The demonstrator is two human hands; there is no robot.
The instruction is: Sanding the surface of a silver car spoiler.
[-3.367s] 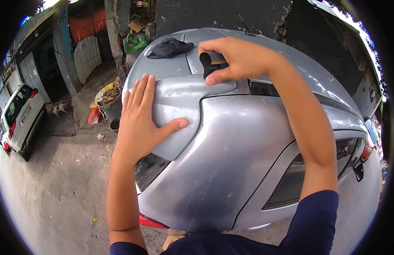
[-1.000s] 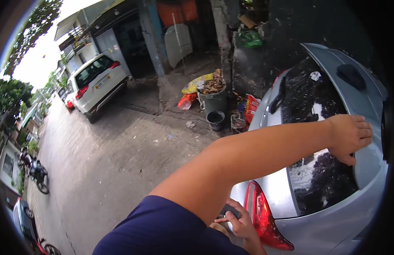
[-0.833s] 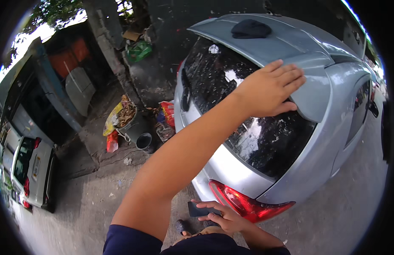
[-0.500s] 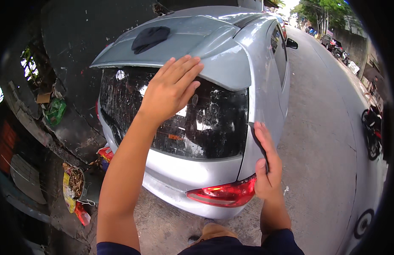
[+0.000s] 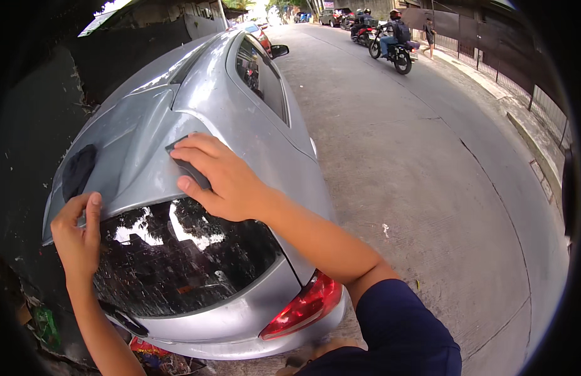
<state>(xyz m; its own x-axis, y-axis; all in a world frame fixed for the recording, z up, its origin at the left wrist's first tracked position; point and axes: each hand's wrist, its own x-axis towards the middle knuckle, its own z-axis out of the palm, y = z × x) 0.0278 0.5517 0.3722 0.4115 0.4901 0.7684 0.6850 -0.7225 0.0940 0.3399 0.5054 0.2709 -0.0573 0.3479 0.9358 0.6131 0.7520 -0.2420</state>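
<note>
My right hand (image 5: pixel 231 185) presses a thin dark grey sheet, like sandpaper (image 5: pixel 193 172), onto the right end of the grey spoiler (image 5: pixel 149 178) of a silver car (image 5: pixel 250 128). Its fingers lie over the sheet and the thumb sits along the near edge. At the spoiler's rear left edge is my left hand (image 5: pixel 78 235), fingers bent and thumb apart, with nothing seen in it. A crumpled black cloth (image 5: pixel 79 170) rests on the spoiler just beyond that hand. Below is the dark, streaked rear window (image 5: pixel 184 266), with a red tail light (image 5: pixel 303 307) at lower right.
A dark wall (image 5: pixel 33 131) runs close along the car's left side. Grey roadway (image 5: pixel 397 175) stretches to the right, where people ride motorcycles (image 5: pixel 397 47) and a person (image 5: pixel 429 34) stands by the fence. Litter with a green bag (image 5: pixel 46 326) lies at lower left.
My right hand has moved from beside the tail light up onto the spoiler with the dark sheet. My left hand has shifted left along the spoiler's edge. The view has swung right; motorcycles have come into sight.
</note>
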